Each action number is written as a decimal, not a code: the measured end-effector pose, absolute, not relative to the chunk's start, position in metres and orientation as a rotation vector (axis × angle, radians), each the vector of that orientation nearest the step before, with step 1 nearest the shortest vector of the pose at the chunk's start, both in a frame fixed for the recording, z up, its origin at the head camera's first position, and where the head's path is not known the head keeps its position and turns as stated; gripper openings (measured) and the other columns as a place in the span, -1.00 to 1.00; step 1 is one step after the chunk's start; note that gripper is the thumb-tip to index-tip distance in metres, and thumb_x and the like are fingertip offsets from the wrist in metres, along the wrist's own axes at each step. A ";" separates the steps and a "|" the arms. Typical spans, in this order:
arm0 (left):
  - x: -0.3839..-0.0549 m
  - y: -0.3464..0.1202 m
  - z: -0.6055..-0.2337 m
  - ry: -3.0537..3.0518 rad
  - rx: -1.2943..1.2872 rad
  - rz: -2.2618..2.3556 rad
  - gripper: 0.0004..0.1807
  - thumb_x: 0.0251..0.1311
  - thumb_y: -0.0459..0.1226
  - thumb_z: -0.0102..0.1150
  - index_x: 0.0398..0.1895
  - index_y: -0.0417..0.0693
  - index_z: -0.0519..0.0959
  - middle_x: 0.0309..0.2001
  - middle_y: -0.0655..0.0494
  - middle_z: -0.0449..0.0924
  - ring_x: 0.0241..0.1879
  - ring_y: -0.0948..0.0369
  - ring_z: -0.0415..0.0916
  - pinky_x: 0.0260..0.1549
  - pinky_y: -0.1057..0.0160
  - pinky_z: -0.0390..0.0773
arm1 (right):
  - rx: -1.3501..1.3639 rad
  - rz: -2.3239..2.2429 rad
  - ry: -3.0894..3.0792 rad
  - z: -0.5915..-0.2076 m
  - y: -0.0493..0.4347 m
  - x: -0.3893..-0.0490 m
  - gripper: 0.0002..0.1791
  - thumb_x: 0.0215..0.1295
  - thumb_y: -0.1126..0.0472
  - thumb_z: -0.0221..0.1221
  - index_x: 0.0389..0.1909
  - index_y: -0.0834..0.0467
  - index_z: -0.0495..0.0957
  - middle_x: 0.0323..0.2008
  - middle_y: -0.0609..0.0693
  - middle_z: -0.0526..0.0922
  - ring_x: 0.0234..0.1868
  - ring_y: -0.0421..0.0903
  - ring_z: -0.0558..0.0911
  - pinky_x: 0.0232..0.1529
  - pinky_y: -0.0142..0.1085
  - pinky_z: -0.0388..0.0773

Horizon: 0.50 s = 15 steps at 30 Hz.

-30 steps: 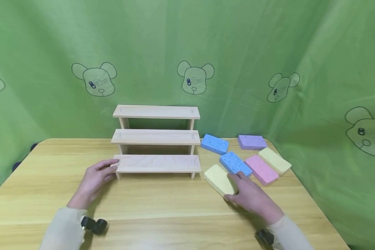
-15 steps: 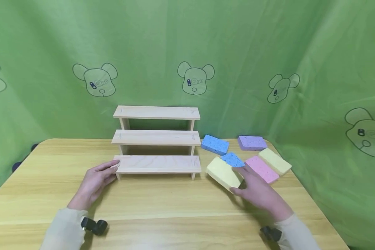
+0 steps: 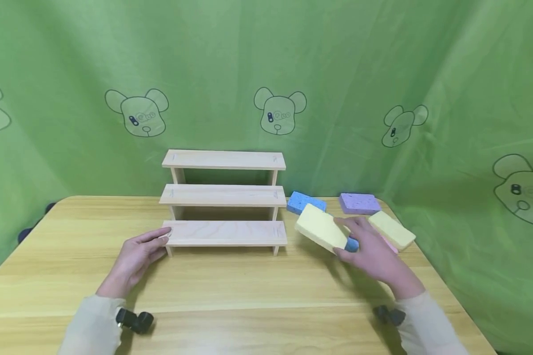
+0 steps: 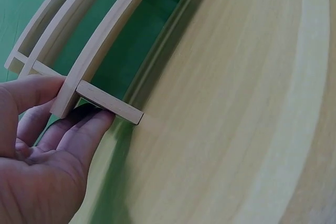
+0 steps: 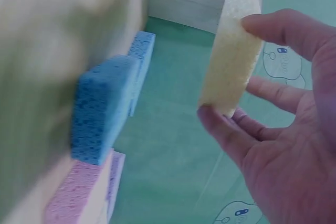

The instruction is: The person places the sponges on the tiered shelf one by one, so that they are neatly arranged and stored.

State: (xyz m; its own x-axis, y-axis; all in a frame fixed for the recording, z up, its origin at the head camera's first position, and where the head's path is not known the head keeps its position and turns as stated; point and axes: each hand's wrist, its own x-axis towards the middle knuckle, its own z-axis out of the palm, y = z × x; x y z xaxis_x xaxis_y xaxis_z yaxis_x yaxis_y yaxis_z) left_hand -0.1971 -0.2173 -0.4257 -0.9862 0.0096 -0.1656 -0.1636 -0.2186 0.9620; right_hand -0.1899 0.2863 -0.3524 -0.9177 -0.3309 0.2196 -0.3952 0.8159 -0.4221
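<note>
A pale yellow sponge [image 3: 321, 228] is pinched between the thumb and fingers of my right hand [image 3: 373, 251]. It hangs tilted above the table, overlapping the blue sponges in the head view; the right wrist view shows its narrow side [image 5: 231, 56]. A three-tier wooden step shelf [image 3: 224, 231] stands left of it. My left hand [image 3: 133, 259] grips the left end of the lowest tier. In the left wrist view, the thumb presses the board's end [image 4: 65, 95] and the other fingers lie by the leg beneath.
Behind the raised sponge lie a blue sponge [image 3: 298, 201] and a partly hidden second blue sponge [image 3: 352, 244]. A purple sponge [image 3: 360, 203], another yellow sponge [image 3: 392, 230] and a mostly covered pink sponge [image 5: 73, 192] lie near the right edge. A green curtain [image 3: 222, 59] surrounds the wooden table [image 3: 231, 296].
My right hand has lifted the yellow sponge off the table and carried it up and slightly toward the back. The left hand and the shelf have stayed put.
</note>
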 end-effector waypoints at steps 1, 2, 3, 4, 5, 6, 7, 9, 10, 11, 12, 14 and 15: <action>-0.197 -0.217 -0.426 1.890 -0.188 2.361 -0.46 0.32 -0.40 0.19 0.30 -0.45 0.30 0.45 -0.26 0.08 -0.02 0.31 0.57 0.15 0.24 0.51 | 0.591 0.729 -2.848 -0.350 0.286 -0.192 -0.24 0.20 0.10 0.38 0.36 0.25 0.32 0.16 0.27 0.35 0.05 0.23 0.48 0.07 0.19 0.50; -0.197 -0.217 -0.426 1.891 -0.188 2.360 -0.46 0.32 -0.40 0.18 0.30 -0.45 0.30 0.45 -0.26 0.08 -0.02 0.31 0.58 0.15 0.24 0.51 | 0.607 0.745 -2.830 -0.348 0.285 -0.194 -0.25 0.19 0.12 0.38 0.36 0.25 0.33 0.16 0.27 0.35 0.07 0.25 0.47 0.10 0.22 0.48; -0.197 -0.217 -0.426 1.892 -0.188 2.358 -0.46 0.33 -0.40 0.18 0.30 -0.45 0.30 0.45 -0.26 0.07 -0.02 0.31 0.57 0.15 0.24 0.51 | 0.624 0.758 -2.808 -0.346 0.284 -0.196 -0.26 0.19 0.14 0.38 0.35 0.25 0.34 0.16 0.27 0.35 0.08 0.26 0.47 0.12 0.23 0.46; -0.196 -0.217 -0.425 1.892 -0.188 2.357 -0.46 0.33 -0.40 0.18 0.31 -0.45 0.30 0.45 -0.26 0.07 -0.02 0.31 0.57 0.15 0.24 0.51 | 0.648 0.786 -2.783 -0.344 0.284 -0.198 -0.27 0.18 0.17 0.38 0.34 0.25 0.34 0.17 0.27 0.34 0.11 0.27 0.45 0.14 0.24 0.45; -0.196 -0.217 -0.426 1.893 -0.187 2.357 -0.46 0.33 -0.40 0.18 0.31 -0.45 0.30 0.45 -0.26 0.07 -0.02 0.31 0.57 0.15 0.24 0.51 | 0.670 0.819 -2.761 -0.341 0.283 -0.201 -0.28 0.18 0.19 0.38 0.34 0.25 0.35 0.17 0.26 0.33 0.12 0.27 0.44 0.16 0.23 0.44; -0.196 -0.217 -0.426 1.894 -0.189 2.357 -0.46 0.33 -0.40 0.18 0.31 -0.45 0.30 0.45 -0.26 0.08 -0.02 0.31 0.57 0.15 0.24 0.51 | 0.695 0.858 -2.738 -0.339 0.282 -0.203 -0.29 0.18 0.22 0.38 0.33 0.26 0.35 0.18 0.25 0.33 0.14 0.27 0.43 0.19 0.23 0.42; -0.196 -0.217 -0.426 1.894 -0.190 2.356 -0.46 0.33 -0.40 0.18 0.31 -0.44 0.30 0.45 -0.26 0.08 -0.02 0.31 0.57 0.15 0.24 0.51 | 0.719 0.901 -2.716 -0.338 0.281 -0.206 -0.30 0.18 0.24 0.37 0.33 0.26 0.35 0.19 0.24 0.32 0.17 0.26 0.42 0.21 0.22 0.41; -0.196 -0.217 -0.426 1.896 -0.189 2.355 -0.47 0.33 -0.39 0.18 0.31 -0.44 0.31 0.45 -0.26 0.09 -0.01 0.32 0.57 0.15 0.24 0.51 | 0.763 0.976 -2.681 -0.334 0.279 -0.212 -0.30 0.19 0.27 0.37 0.34 0.25 0.35 0.22 0.21 0.31 0.21 0.23 0.38 0.25 0.19 0.39; -0.197 -0.218 -0.426 1.897 -0.189 2.354 -0.47 0.33 -0.39 0.18 0.31 -0.44 0.32 0.44 -0.26 0.09 -0.01 0.32 0.57 0.15 0.25 0.51 | 0.782 1.024 -2.665 -0.332 0.278 -0.214 -0.31 0.20 0.28 0.37 0.34 0.24 0.35 0.23 0.19 0.31 0.24 0.21 0.37 0.28 0.16 0.37; -0.197 -0.218 -0.426 1.898 -0.187 2.353 -0.47 0.33 -0.39 0.18 0.31 -0.44 0.32 0.44 -0.26 0.10 -0.01 0.32 0.57 0.14 0.25 0.51 | 0.797 1.064 -2.653 -0.330 0.277 -0.217 -0.31 0.20 0.29 0.36 0.35 0.23 0.35 0.23 0.16 0.31 0.25 0.18 0.36 0.30 0.14 0.34; -0.197 -0.218 -0.426 1.900 -0.184 2.352 -0.47 0.33 -0.39 0.18 0.30 -0.44 0.32 0.44 -0.26 0.10 -0.01 0.32 0.57 0.14 0.25 0.51 | 0.811 1.098 -2.640 -0.329 0.275 -0.221 -0.32 0.21 0.30 0.36 0.35 0.23 0.35 0.24 0.15 0.31 0.26 0.15 0.34 0.32 0.12 0.33; -0.197 -0.219 -0.426 1.902 -0.177 2.352 -0.47 0.33 -0.39 0.19 0.30 -0.45 0.32 0.44 -0.27 0.10 -0.02 0.33 0.57 0.14 0.25 0.52 | 0.841 1.152 -2.620 -0.325 0.270 -0.227 -0.33 0.21 0.32 0.35 0.35 0.21 0.36 0.23 0.11 0.33 0.28 0.10 0.32 0.35 0.07 0.30; -0.197 -0.219 -0.426 1.903 -0.173 2.351 -0.46 0.33 -0.39 0.19 0.30 -0.45 0.32 0.44 -0.27 0.10 -0.02 0.33 0.57 0.14 0.25 0.52 | 0.854 1.172 -2.611 -0.324 0.267 -0.230 -0.33 0.21 0.33 0.35 0.35 0.21 0.37 0.24 0.10 0.33 0.28 0.09 0.32 0.36 0.06 0.29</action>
State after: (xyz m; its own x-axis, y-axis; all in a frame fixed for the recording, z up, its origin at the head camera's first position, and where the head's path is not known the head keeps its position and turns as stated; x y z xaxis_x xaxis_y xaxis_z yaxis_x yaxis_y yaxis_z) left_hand -0.1971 -0.2191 -0.4264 -0.9872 0.0151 -0.1586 -0.1583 -0.2071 0.9654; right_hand -0.2297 0.2669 -0.3237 -0.8256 -0.4363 0.3579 -0.5574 0.5313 -0.6380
